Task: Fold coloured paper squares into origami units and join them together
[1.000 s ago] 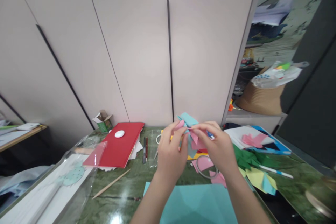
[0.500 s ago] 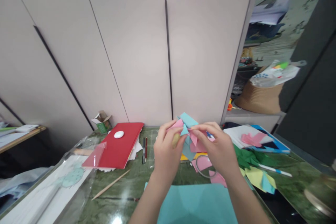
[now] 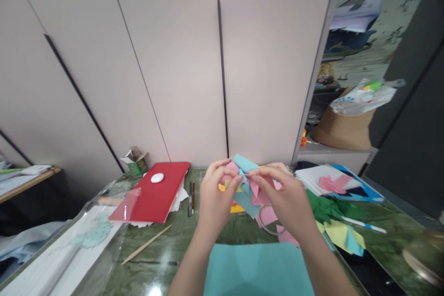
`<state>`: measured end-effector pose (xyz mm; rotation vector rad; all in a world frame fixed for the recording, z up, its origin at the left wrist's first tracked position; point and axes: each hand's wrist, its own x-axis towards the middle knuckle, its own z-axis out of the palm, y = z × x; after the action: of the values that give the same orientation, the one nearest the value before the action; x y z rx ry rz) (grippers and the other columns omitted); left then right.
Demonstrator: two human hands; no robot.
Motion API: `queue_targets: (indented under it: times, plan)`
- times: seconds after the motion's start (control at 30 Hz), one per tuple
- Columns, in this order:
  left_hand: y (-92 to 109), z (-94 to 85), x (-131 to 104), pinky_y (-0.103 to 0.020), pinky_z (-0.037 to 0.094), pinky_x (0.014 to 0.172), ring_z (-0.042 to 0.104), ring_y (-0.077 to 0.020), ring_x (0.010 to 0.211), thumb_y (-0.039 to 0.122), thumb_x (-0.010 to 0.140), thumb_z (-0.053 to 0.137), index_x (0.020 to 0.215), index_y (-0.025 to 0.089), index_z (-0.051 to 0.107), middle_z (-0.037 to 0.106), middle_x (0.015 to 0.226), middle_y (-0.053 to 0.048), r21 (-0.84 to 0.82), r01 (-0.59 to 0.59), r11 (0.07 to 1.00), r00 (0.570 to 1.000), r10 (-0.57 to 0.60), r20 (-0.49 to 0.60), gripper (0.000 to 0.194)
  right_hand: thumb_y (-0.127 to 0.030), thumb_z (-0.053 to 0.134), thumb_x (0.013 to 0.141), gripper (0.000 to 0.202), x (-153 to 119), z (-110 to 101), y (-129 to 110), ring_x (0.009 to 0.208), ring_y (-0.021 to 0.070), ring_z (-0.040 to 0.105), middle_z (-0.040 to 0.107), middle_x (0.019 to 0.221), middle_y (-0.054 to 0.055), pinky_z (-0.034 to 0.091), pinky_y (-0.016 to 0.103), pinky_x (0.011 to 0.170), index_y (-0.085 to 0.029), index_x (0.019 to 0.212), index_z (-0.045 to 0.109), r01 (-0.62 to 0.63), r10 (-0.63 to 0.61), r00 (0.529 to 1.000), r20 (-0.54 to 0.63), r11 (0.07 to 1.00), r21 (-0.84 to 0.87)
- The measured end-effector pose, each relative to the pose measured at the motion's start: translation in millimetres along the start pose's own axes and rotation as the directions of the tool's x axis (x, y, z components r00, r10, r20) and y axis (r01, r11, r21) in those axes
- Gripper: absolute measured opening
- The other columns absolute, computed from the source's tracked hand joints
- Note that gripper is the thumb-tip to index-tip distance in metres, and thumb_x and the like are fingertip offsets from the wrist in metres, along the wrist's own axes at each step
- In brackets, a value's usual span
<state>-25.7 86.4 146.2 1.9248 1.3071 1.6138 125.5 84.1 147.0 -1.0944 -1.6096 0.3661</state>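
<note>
Between my two hands is a folded paper piece (image 3: 245, 163) in light blue and pink, held above the table. My left hand (image 3: 218, 189) pinches its left side, thumb and fingers pressed on the paper. On the right, the fingertips of my right hand (image 3: 280, 189) pinch a pink and blue part of the same piece. My fingers cover some of its folds. Pink, yellow and blue papers (image 3: 268, 215) lie beneath and behind my hands, with a grey ring (image 3: 263, 225) among them. A light blue sheet (image 3: 258, 268) lies flat in front of me.
A red folder (image 3: 159, 194) with a white oval object lies to the left, beside pens (image 3: 191, 198) and a pointed wooden stick (image 3: 147, 243). Green paper (image 3: 329, 206), a white-and-blue pen (image 3: 364, 225) and a dark tablet-like slab (image 3: 369, 270) are at right. Cabinet doors rise behind.
The folded piece has tilted and shifted slightly left and down between my fingers. My left hand has moved a little left, its thumb now against the paper's middle. Both hands keep their hold.
</note>
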Motion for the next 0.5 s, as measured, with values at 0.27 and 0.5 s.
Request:
queue_targets:
  times: [0.27, 0.5]
  plan:
    - [-2.6, 0.4, 0.3, -0.034, 0.043, 0.087, 0.053, -0.0212, 0.109, 0.025, 0.083, 0.057, 0.083, 0.021, 0.058, 0.058, 0.102, -0.006, -0.026, 0.016, 1.000, 0.998, -0.015, 0.058, 0.005, -0.026, 0.058, 0.084, 0.010, 0.2, 3.6, -0.9, 0.086, 0.0223, 0.055, 0.069, 0.082, 0.002, 0.039, 0.039, 0.079, -0.026, 0.080, 0.068, 0.075, -0.077, 0.997, -0.024, 0.993, -0.090]
    - [-4.8, 1.3, 0.7, -0.030, 0.045, 0.080, 0.056, -0.0193, 0.101, 0.022, 0.083, 0.057, 0.075, 0.019, 0.058, 0.057, 0.102, -0.006, -0.135, 0.042, 0.990, 0.998, -0.036, 0.044, 0.008, -0.025, 0.058, 0.085, 0.011, -1.0, 2.4, -2.4, 0.086, 0.0217, 0.055, 0.068, 0.081, 0.001, 0.040, 0.038, 0.077, -0.026, 0.080, 0.067, 0.080, -0.081, 0.997, -0.007, 0.993, -0.088]
